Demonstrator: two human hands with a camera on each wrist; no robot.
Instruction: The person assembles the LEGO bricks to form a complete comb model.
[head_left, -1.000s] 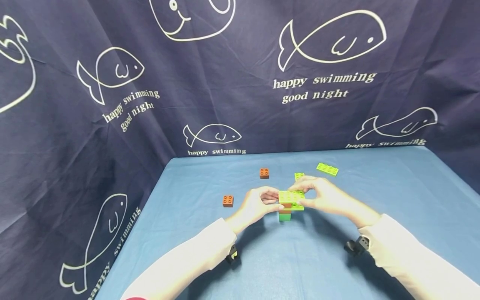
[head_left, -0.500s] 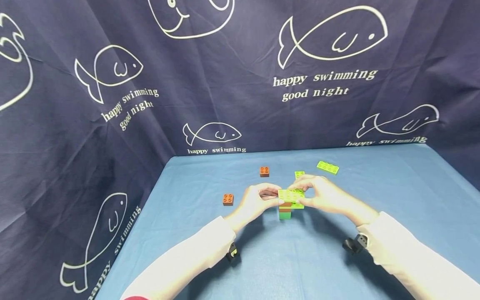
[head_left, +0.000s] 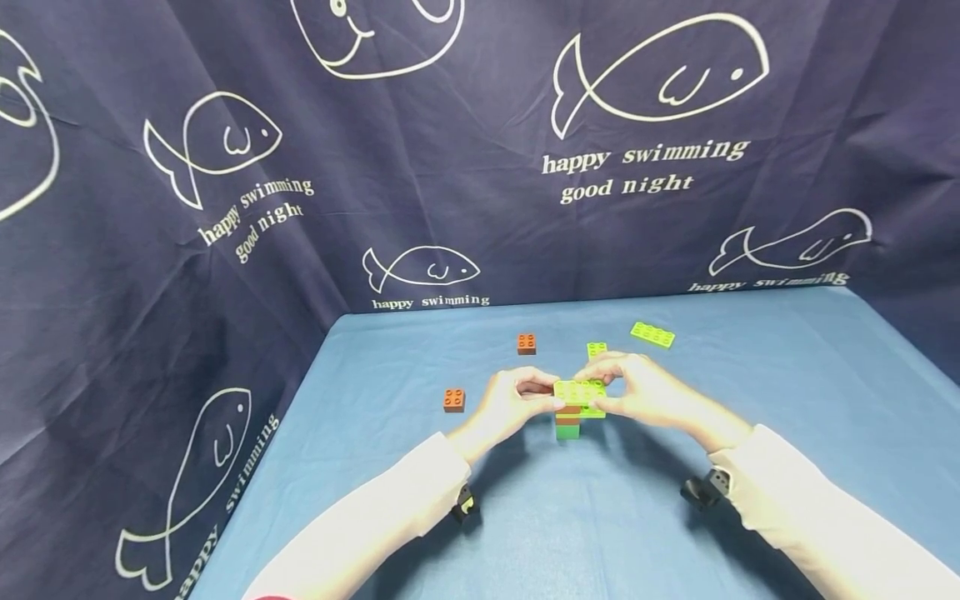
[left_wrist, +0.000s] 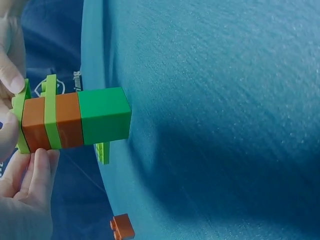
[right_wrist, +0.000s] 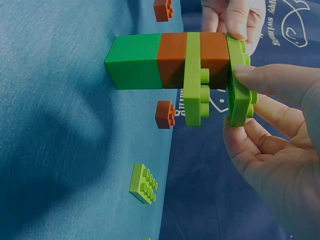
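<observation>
In the head view, the left hand [head_left: 506, 408] has just shifted its thumb up to the near left corner of the upper lime plate [head_left: 580, 392] while the right hand [head_left: 652, 396] keeps pinching the other end, so the work seems centred on that plate atop the block stack [head_left: 567, 421]. In the left wrist view, left fingertips press on the upper brown brick [left_wrist: 37, 122], beside that plate. In the right wrist view, right thumb and fingers clamp the plate's overhang, apart from the lower lime plate [right_wrist: 192, 100].
</observation>
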